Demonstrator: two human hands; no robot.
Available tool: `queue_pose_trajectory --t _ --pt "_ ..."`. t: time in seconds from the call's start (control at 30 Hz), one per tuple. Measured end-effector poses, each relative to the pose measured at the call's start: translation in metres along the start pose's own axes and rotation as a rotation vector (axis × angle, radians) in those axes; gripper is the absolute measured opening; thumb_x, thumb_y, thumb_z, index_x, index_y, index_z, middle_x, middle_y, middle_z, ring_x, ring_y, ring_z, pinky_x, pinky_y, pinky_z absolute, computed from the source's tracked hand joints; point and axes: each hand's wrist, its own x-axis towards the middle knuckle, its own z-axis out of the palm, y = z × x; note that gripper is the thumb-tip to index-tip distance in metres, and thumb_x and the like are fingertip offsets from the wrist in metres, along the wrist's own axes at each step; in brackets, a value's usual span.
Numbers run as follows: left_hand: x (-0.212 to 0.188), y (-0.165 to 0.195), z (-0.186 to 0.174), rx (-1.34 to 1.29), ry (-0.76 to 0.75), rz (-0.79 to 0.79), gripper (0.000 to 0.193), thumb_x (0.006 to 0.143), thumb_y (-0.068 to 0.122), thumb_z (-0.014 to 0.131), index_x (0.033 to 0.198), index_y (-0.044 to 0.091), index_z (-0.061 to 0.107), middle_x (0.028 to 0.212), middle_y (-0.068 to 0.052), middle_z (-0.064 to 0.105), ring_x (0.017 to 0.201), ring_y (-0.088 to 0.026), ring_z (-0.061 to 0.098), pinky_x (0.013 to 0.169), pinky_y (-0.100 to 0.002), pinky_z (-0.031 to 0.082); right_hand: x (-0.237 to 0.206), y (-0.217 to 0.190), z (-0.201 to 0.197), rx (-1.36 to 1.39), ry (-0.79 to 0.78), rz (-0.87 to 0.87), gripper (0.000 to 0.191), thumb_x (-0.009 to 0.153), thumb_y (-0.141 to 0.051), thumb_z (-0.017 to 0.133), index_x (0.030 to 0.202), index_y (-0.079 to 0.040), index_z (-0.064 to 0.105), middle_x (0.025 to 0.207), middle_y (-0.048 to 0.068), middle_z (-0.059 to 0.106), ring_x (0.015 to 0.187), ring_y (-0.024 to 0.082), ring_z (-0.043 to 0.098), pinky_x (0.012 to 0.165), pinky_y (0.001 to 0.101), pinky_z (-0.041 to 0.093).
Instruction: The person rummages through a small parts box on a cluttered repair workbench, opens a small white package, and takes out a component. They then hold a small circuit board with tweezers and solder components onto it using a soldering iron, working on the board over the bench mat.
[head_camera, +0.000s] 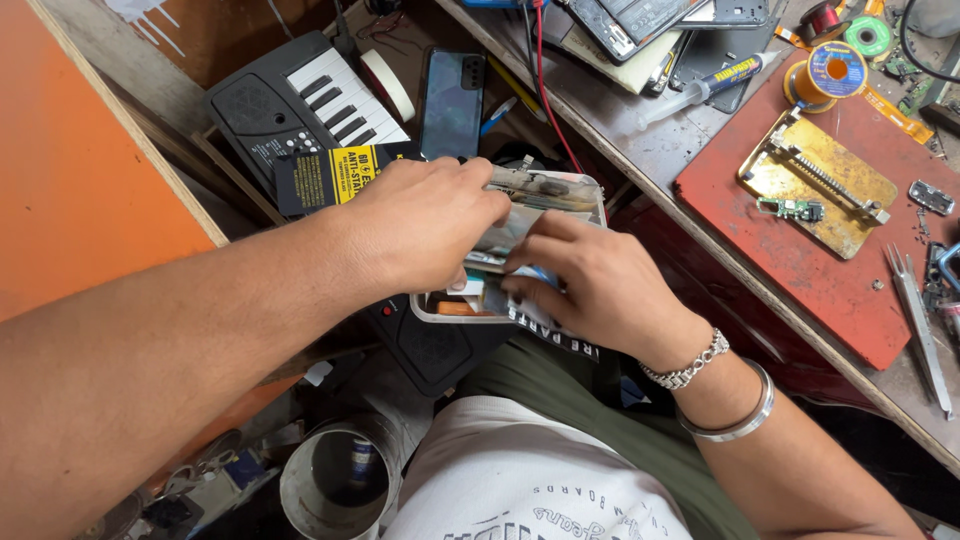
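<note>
clear, scuffed plastic is forming a small rectangular box (590, 190), resting on the person's lap just below the bench (640, 150) edge. it is packed with flat packets (500, 235) and small parts. the left hand (430, 225) is curling over the box's top, fingers pinching a packet. the right hand (590, 280) is pressing into the near side, fingers bent among the packets; two metal bracelets are circling that wrist. one red mat (800, 270) is lying on the bench, one brass-coloured plate (830, 190) on it. one small toy keyboard (300, 110) is sitting at the left.
</note>
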Motion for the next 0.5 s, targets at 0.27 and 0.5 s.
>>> queue_pose_trajectory --t 0.27,0.5 --pt "-0.0012 0.0016 -0.0031 0.014 -0.039 -0.013 0.066 0.064 0.028 0.092 0.121 0.013 0.063 0.119 -0.011 0.057 0.114 -0.031 0.06 0.088 -0.045 0.054 0.0057 -0.0031 0.0034 -0.12 -0.055 0.107 0.026 0.082 -0.019 0.073 0.108 -0.019 0.078 0.091 0.005 0.067 0.077 0.03 0.068 0.062 0.0422 0.055" --pt "-0.0007 0.0023 -0.0028 0.023 -0.038 -0.007 0.067 0.063 0.03 0.093 0.121 0.013 0.063 0.118 -0.011 0.057 0.113 -0.031 0.06 0.088 -0.044 0.055 0.0089 -0.0017 0.0058 -0.205 -0.061 0.237 0.021 0.084 -0.026 0.076 0.104 -0.019 0.077 0.092 0.004 0.066 0.076 0.03 0.068 0.062 0.0428 0.055"
